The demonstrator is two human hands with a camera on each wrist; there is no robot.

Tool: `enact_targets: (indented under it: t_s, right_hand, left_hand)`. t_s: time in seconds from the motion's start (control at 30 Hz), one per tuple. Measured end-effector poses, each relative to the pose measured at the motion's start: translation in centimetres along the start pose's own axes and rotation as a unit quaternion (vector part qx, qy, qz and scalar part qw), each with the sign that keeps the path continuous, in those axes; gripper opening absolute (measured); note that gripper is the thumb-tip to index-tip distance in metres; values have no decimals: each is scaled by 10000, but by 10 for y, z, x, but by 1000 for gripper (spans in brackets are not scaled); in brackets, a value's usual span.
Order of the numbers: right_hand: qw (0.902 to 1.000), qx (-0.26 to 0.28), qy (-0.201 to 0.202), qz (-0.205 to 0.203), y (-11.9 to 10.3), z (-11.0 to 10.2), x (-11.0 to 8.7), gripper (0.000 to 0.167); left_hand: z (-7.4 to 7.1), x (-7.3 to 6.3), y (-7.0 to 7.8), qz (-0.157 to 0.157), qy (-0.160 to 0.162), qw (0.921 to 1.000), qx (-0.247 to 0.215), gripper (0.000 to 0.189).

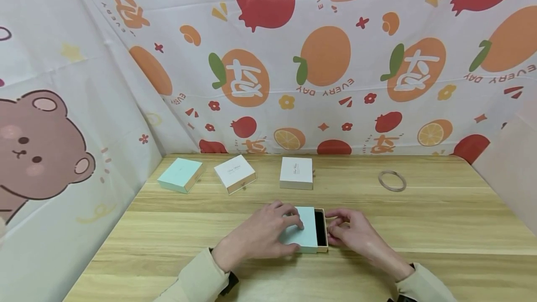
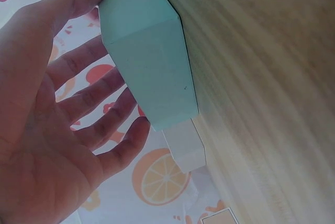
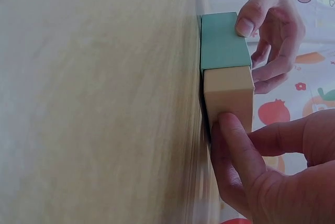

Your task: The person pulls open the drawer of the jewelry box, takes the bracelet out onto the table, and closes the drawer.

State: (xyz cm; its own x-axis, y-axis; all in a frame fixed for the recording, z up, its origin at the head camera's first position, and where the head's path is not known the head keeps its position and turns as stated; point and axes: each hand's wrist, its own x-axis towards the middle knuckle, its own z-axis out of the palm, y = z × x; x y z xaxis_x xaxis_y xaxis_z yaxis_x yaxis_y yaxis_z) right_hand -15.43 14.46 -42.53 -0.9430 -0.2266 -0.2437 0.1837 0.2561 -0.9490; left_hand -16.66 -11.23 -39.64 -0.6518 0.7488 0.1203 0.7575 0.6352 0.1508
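Note:
A mint-green slide box lies in front of me, its tan drawer partly out on the right, with black lining inside. My left hand holds the mint sleeve from the left, fingers bent over the top and thumb at the near edge. At the drawer's outer end, my right hand pinches, its thumb against the tan end face in the right wrist view. Whatever lies between the right fingertips is hidden.
Along the back of the wooden table stand another mint box, a white box turned at an angle, and a second white box. A greyish ring lies at the back right. Printed cloth hangs behind.

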Motion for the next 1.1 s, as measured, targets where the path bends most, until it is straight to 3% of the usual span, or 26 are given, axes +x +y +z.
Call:
enact_targets:
  t_s: [0.77,1.1]
  right_hand:
    - [9999,8,-89,-51,-2,2,-1,40]
    - [9999,30,-119,-87,-3,4,0,40]
  left_hand:
    - [0,-1,1,-40,-31,10000,-27,31]
    - [2,-1,0,61,137,9999,29,32]
